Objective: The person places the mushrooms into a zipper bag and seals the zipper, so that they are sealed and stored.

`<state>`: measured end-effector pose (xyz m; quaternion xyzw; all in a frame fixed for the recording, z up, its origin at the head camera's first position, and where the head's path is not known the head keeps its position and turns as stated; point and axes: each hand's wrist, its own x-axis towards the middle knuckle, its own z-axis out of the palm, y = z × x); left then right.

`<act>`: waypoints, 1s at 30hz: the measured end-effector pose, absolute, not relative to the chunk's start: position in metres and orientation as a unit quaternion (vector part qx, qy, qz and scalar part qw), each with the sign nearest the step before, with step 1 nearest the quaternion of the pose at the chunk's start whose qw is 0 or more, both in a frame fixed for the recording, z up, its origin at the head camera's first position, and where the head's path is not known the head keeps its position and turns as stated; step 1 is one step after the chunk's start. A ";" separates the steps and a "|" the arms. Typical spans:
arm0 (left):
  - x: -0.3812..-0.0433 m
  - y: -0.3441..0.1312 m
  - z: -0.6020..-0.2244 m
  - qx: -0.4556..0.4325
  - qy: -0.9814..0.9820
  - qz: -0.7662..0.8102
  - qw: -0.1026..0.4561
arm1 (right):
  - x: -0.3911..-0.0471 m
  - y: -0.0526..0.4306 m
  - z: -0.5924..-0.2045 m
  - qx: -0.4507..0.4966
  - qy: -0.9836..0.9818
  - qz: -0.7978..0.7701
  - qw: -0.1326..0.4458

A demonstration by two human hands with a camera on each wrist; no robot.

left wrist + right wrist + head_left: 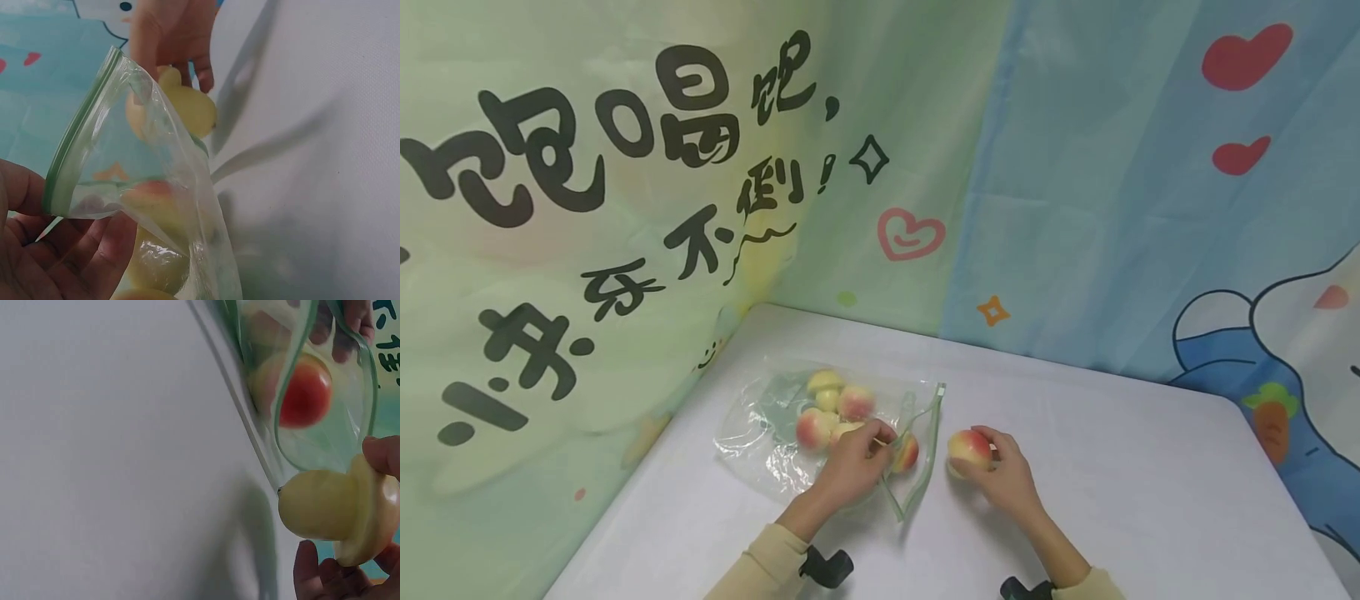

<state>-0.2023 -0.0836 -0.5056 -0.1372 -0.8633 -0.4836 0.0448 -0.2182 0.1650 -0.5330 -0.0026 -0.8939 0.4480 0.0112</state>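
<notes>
A clear zip bag (760, 433) with a green zip edge (81, 125) lies on the table, its mouth spread toward the right. My left hand (859, 458) pinches the rim of the mouth between thumb and fingers. Inside the bag are several toy mushrooms (814, 428) with red-and-yellow caps and pale yellow stems; one with a red cap (306, 390) lies just within the mouth. To the right of the bag, my right hand (1009, 479) grips another toy mushroom (319, 503) by its cap, its stem pointing toward the opening.
A white cloth covers the table (1120, 467). Printed curtains (1075, 208) with lettering and cartoon figures stand along its left and back edges. Dark camera mounts (827, 568) sit at both wrists.
</notes>
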 end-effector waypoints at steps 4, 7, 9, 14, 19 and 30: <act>-0.203 -0.084 -0.506 -0.137 -0.864 -0.482 0.045 | -0.215 0.155 -0.535 0.002 -0.884 0.468 0.009; -0.203 -0.084 -0.506 -0.136 -0.865 -0.481 0.045 | -0.212 0.148 -0.534 0.003 -0.874 0.486 0.012; -0.203 -0.084 -0.506 -0.135 -0.865 -0.481 0.043 | -0.211 0.144 -0.533 0.003 -0.866 0.499 0.013; -0.203 -0.083 -0.506 -0.133 -0.865 -0.482 0.033 | -0.209 0.135 -0.532 0.003 -0.847 0.531 0.012; -0.204 -0.082 -0.507 -0.135 -0.859 -0.493 0.023 | -0.207 0.127 -0.535 0.018 -0.840 0.543 0.017; -0.201 -0.083 -0.501 -0.136 -0.857 -0.497 0.012 | -0.209 0.105 -0.543 0.072 -0.830 0.552 0.023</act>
